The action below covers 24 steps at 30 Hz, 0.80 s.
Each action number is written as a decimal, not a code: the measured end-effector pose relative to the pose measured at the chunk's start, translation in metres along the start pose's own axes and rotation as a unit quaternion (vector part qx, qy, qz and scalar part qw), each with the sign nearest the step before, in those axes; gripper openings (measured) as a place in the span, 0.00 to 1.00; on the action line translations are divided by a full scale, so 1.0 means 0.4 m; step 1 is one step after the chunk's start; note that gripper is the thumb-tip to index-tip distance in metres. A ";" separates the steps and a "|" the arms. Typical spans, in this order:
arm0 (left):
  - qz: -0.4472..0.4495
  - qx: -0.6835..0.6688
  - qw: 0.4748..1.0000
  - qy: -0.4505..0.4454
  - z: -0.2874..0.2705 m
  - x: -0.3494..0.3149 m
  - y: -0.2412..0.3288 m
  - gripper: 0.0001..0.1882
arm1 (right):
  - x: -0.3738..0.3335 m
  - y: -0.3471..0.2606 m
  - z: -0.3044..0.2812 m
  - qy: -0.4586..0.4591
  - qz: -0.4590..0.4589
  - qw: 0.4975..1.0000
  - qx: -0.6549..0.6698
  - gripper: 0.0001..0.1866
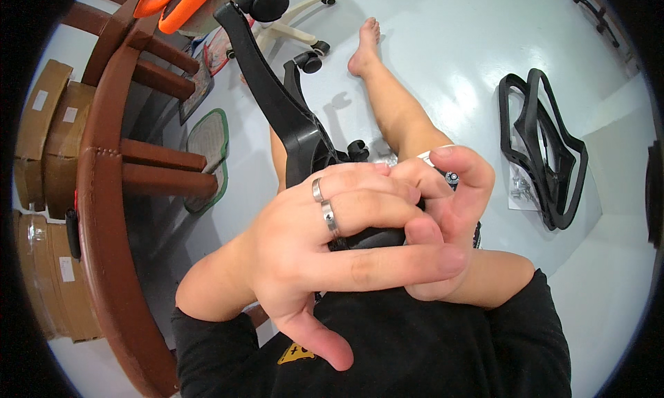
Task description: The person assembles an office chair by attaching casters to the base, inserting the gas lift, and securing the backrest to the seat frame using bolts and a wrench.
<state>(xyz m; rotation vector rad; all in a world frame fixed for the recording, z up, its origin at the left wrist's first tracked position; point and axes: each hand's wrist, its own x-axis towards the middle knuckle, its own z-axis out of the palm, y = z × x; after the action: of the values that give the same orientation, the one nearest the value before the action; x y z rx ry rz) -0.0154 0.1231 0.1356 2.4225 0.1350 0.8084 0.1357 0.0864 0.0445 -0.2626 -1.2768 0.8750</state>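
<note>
While a black chair base [299,132] with casters slants up between the person's bare legs, the ringed left hand [297,239] crosses over the right hand [456,204] before its near end. Left thumb and forefinger spread apart; right fingers curl, any grip hidden. Near the floor's [443,52] right edge lie black loop-shaped frames [531,109].

Black chair base [294,125] with casters [268,2], partly hidden, one leg pointing away
</note>
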 end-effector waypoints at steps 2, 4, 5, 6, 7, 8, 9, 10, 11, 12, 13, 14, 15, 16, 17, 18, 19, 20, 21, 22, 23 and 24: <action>-0.010 0.015 0.999 0.027 0.009 -0.014 0.010 0.43 | -0.004 0.001 0.001 -0.014 -0.019 1.000 0.016 0.28; -0.024 0.036 0.998 0.052 0.018 -0.028 0.021 0.42 | -0.011 -0.001 0.004 -0.023 -0.022 0.999 0.031 0.29; -0.034 0.040 0.997 0.051 0.023 -0.033 0.026 0.41 | -0.017 -0.004 0.007 -0.015 -0.003 0.999 0.042 0.28; -0.035 0.046 0.997 0.053 0.026 -0.037 0.030 0.41 | -0.021 -0.007 0.009 -0.014 -0.012 1.000 0.016 0.28; -0.040 0.051 0.997 0.048 0.029 -0.039 0.033 0.40 | -0.029 -0.015 0.015 0.002 -0.003 1.000 -0.007 0.27; -0.037 0.053 0.997 0.049 0.030 -0.041 0.036 0.39 | -0.033 -0.018 0.018 0.009 0.001 1.000 -0.012 0.27; -0.039 0.055 0.997 0.043 0.031 -0.042 0.039 0.38 | -0.037 -0.021 0.019 0.016 0.005 1.000 -0.018 0.26; -0.040 0.060 0.997 0.042 0.032 -0.043 0.041 0.38 | -0.039 -0.020 0.020 0.014 0.002 1.000 -0.005 0.25; -0.039 0.061 0.997 0.039 0.033 -0.044 0.042 0.37 | -0.040 -0.020 0.019 0.004 0.006 1.000 0.003 0.25; -0.039 0.063 0.996 0.041 0.036 -0.046 0.043 0.37 | -0.040 -0.018 0.020 0.010 -0.005 1.000 -0.004 0.24; -0.040 0.066 0.996 0.043 0.038 -0.049 0.043 0.37 | -0.040 -0.017 0.019 0.006 -0.010 1.000 -0.013 0.24; -0.041 0.075 0.995 0.045 0.041 -0.053 0.045 0.36 | -0.041 -0.015 0.022 0.008 -0.012 1.000 -0.016 0.24; -0.041 0.084 0.995 0.047 0.044 -0.057 0.045 0.36 | -0.041 -0.016 0.024 0.009 -0.015 1.000 -0.019 0.23; -0.050 0.093 0.993 0.049 0.047 -0.063 0.047 0.36 | -0.041 -0.013 0.030 0.014 -0.019 1.000 -0.017 0.23; -0.041 0.096 0.993 0.051 0.050 -0.068 0.047 0.35 | -0.046 -0.019 0.036 0.028 0.002 0.999 -0.017 0.22; -0.044 0.099 0.993 0.054 0.055 -0.074 0.051 0.35 | -0.050 -0.024 0.044 0.008 -0.013 0.999 -0.039 0.21; -0.039 0.087 0.994 0.060 0.058 -0.078 0.050 0.35 | -0.054 -0.030 0.050 0.002 -0.009 0.999 -0.038 0.21; -0.025 0.074 0.994 0.082 0.063 -0.081 0.049 0.34 | -0.055 -0.029 0.053 -0.001 -0.017 0.999 -0.037 0.21; -0.029 0.063 0.995 0.071 0.066 -0.083 0.046 0.34 | -0.057 -0.030 0.051 -0.010 -0.023 0.999 -0.043 0.21; -0.022 0.051 0.994 0.089 0.075 -0.083 0.044 0.32 | -0.058 -0.033 0.049 -0.008 -0.028 0.998 -0.061 0.22; -0.010 0.048 0.995 0.090 0.077 -0.081 0.040 0.33 | -0.058 -0.033 0.044 -0.013 -0.028 0.999 -0.044 0.23; -0.004 0.033 0.994 0.103 0.083 -0.078 0.034 0.34 | -0.060 -0.038 0.041 -0.016 -0.013 0.999 -0.043 0.23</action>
<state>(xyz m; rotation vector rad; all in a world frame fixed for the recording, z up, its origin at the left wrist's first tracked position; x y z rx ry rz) -0.0228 0.0871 0.1053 2.3918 0.2538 1.0656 0.1267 0.0550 0.0418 -0.3005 -1.3472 0.8065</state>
